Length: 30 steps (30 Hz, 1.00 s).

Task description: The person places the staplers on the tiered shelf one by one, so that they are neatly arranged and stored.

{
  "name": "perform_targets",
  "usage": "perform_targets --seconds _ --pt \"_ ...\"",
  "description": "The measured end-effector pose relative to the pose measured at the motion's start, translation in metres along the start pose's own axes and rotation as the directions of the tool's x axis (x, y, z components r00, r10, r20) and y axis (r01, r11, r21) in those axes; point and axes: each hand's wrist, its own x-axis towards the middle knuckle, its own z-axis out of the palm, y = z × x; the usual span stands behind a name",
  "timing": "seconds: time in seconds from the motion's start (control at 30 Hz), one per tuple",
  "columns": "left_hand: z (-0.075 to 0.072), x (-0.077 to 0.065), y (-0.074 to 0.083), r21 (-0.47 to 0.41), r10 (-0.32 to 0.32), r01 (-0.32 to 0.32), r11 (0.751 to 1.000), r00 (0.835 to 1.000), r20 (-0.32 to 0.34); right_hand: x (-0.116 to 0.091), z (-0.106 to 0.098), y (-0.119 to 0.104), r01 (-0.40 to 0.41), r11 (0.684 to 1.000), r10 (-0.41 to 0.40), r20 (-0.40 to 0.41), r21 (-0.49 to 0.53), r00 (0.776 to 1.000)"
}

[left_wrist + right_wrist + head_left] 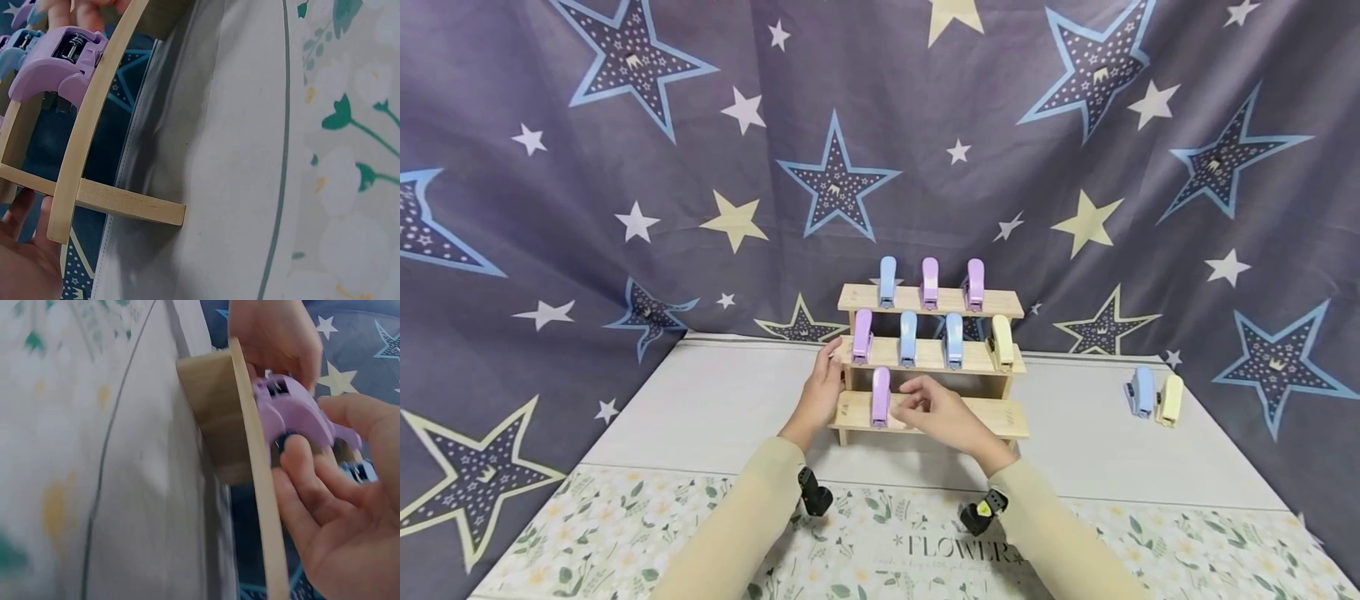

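A purple stapler stands on the bottom step of a three-step wooden rack. Just to its right is my right hand, fingers bent loosely; in the right wrist view the fingertips come right up beside the stapler. My left hand lies along the rack's left side, its fairly straight fingers reaching to the end of the middle step. In the left wrist view this hand is partly hidden behind the wood.
Purple, blue and yellow staplers line the middle step, including a yellow stapler. The top step bears a blue stapler and two purple ones. At the table's right stand another blue stapler and yellow stapler. A star-patterned curtain hangs behind.
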Motion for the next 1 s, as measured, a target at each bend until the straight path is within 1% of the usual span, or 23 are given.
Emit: perform_targets --seconds 0.13,0.2,0.27,0.37,0.5,0.63,0.73,0.8,0.87,0.9,0.93,1.0 --pt "-0.001 -0.002 -0.001 0.012 -0.01 0.01 1.0 1.0 -0.003 -0.014 -0.021 0.006 0.058 0.997 -0.057 0.021 -0.056 0.998" --pt "-0.002 -0.003 -0.001 0.014 -0.009 0.009 1.0 1.0 -0.002 -0.022 -0.035 0.011 0.068 0.995 -0.067 0.022 -0.072 0.998" --pt "-0.002 -0.004 0.001 0.014 -0.006 0.006 1.0 1.0 -0.001 -0.031 -0.051 0.017 0.058 0.995 -0.057 0.009 -0.083 0.998" --pt "-0.001 -0.002 0.0 0.014 0.0 0.0 1.0 1.0 0.003 -0.044 -0.077 0.028 0.027 0.994 -0.03 -0.025 -0.109 0.999" --pt "0.0 -0.001 0.0 0.017 -0.001 0.001 1.0 1.0 0.005 -0.063 -0.112 0.045 -0.012 0.979 -0.009 -0.102 -0.203 0.995" --pt "0.0 -0.002 0.001 0.007 -0.005 0.005 1.0 1.0 0.004 -0.081 -0.147 0.063 -0.078 0.952 0.022 -0.189 -0.296 0.982" --pt "0.0 -0.001 0.0 0.005 -0.007 0.007 1.0 1.0 0.003 -0.095 -0.171 0.081 -0.15 0.937 0.066 -0.262 -0.316 0.963" --pt "0.0 -0.001 0.0 0.006 -0.01 0.01 1.0 1.0 0.0 -0.103 -0.187 0.096 -0.206 0.927 0.094 -0.335 -0.314 0.937" --pt "0.0 -0.002 0.0 0.011 -0.006 0.006 1.0 1.0 -0.002 -0.112 -0.2 0.113 -0.274 0.907 0.12 -0.429 -0.318 0.895" --pt "0.0 -0.002 0.0 0.013 -0.004 0.004 1.0 1.0 -0.001 -0.116 -0.206 0.121 -0.31 0.897 0.131 -0.478 -0.316 0.868" --pt "-0.001 -0.002 0.001 0.013 -0.001 0.001 1.0 1.0 -0.001 -0.12 -0.212 0.127 -0.352 0.884 0.15 -0.527 -0.308 0.837" --pt "-0.001 -0.003 0.002 0.014 0.003 -0.003 1.0 1.0 0.0 -0.126 -0.224 0.139 -0.44 0.852 0.192 -0.614 -0.282 0.766"
